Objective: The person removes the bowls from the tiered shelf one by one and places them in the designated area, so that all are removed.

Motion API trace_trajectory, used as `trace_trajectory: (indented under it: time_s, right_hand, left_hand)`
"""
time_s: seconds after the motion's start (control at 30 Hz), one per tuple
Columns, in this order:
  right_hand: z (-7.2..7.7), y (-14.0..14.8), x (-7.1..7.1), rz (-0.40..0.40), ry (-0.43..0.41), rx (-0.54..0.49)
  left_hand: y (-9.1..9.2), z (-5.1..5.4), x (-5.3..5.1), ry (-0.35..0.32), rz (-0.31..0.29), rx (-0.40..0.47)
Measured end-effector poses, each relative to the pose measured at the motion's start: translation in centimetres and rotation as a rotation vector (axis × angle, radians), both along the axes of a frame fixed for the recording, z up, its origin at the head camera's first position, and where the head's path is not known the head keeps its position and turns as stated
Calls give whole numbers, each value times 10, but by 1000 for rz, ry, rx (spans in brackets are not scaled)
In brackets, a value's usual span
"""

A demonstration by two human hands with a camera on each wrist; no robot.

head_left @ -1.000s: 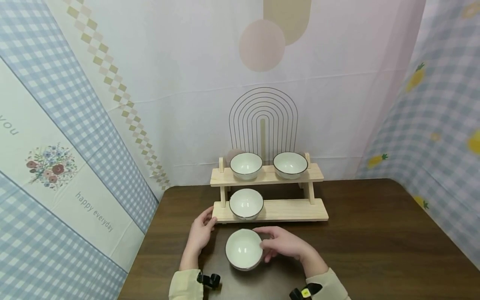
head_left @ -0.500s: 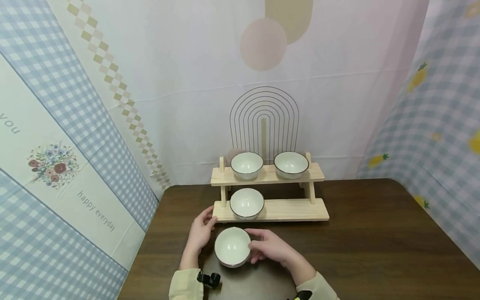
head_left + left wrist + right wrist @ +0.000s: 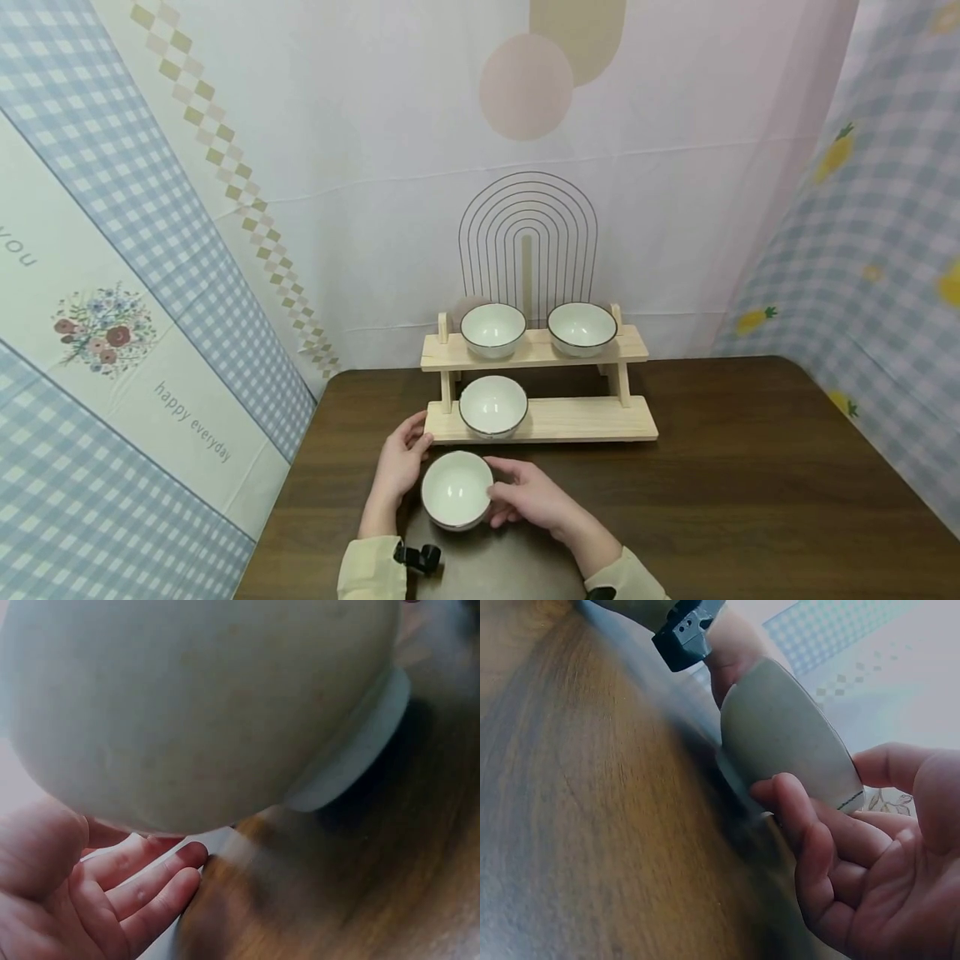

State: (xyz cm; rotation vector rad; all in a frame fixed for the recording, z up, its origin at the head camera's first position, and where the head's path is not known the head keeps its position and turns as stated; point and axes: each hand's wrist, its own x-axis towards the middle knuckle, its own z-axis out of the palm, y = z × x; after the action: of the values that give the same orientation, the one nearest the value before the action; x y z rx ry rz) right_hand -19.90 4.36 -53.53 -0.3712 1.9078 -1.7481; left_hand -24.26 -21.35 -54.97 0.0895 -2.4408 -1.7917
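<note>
A white bowl with a dark rim (image 3: 457, 490) is in front of the wooden rack; my right hand (image 3: 528, 497) pinches its right side, thumb at the rim and fingers outside. In the right wrist view the right hand (image 3: 885, 862) holds that bowl (image 3: 791, 739) by its edge, the fingers curled under it. My left hand (image 3: 399, 464) touches the left end of the rack's lower shelf (image 3: 581, 419). The bowl (image 3: 202, 705) fills much of the left wrist view, above the left hand (image 3: 112, 900), whose fingers are loosely bent.
Another bowl (image 3: 492, 407) sits on the left part of the lower shelf. Two more bowls, one left (image 3: 492, 331) and one right (image 3: 582, 329), stand on the upper shelf (image 3: 536, 348). The rack stands on a dark wooden table (image 3: 750, 467), with a patterned cloth (image 3: 375, 167) behind.
My right hand has moved left with the bowl, bringing it nearer to the left forearm. The left hand has stayed at the rack's left end.
</note>
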Motion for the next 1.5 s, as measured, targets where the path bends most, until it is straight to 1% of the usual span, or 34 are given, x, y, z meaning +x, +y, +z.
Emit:
trace_trajectory:
  time_s: [0.2,0.5,0.73,0.93,1.23,1.37,1.5]
  right_hand:
    - [-3,2,-3,-3,21,0]
    - [-7,7,-10,48,-1,3]
    - [-7,9,-10,82,10,19]
    - [-8,12,-12,102,-7,4]
    - [-9,15,-12,116,-18,-14]
    - [-7,16,-10,118,-21,-9]
    - [-6,18,-9,121,-22,-7]
  left_hand:
    - [0,1,-1,5,-5,-4]
    - [-2,1,-1,0,0,5]
    - [-3,1,-1,0,6,13]
    - [-3,1,0,-4,1,21]
    - [-3,0,0,-13,-9,31]
    - [-1,1,1,-28,-4,32]
    - [-1,2,1,-24,-2,39]
